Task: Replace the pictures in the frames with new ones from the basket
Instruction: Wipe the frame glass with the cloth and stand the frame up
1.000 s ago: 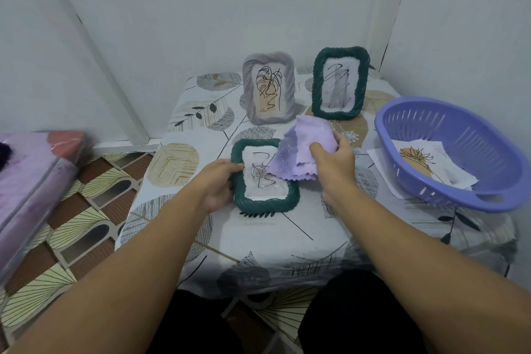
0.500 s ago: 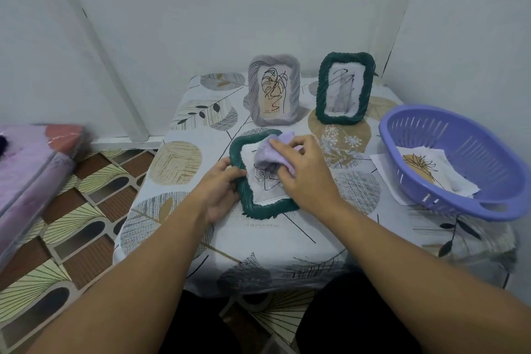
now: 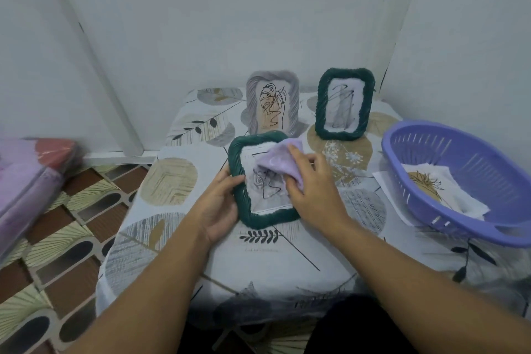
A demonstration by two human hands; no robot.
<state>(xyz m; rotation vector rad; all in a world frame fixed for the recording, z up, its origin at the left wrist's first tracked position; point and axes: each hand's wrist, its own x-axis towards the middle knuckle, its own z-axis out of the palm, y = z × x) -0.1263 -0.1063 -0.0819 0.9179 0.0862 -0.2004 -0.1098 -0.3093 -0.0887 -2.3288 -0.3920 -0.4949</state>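
A dark green frame (image 3: 244,210) with a line drawing lies on the table, its far end raised a little. My left hand (image 3: 219,204) grips its left edge, thumb on the rim. My right hand (image 3: 311,184) holds a lilac cloth (image 3: 275,159) bunched against the frame's glass. Behind stand a grey frame (image 3: 291,100) and a second green frame (image 3: 321,106), each upright with a drawing inside. A purple basket (image 3: 488,236) at the right holds paper pictures (image 3: 431,185).
The table (image 3: 258,273) wears a leaf-patterned cloth and sits in a corner between white walls. A loose sheet (image 3: 386,190) lies under the basket's left side. A pink and purple mattress (image 3: 26,181) lies on the tiled floor at the left.
My right hand brought the lilac cloth from beside the frame onto its glass and now rubs it there. My left hand slid down the frame's left edge and tilted it up.
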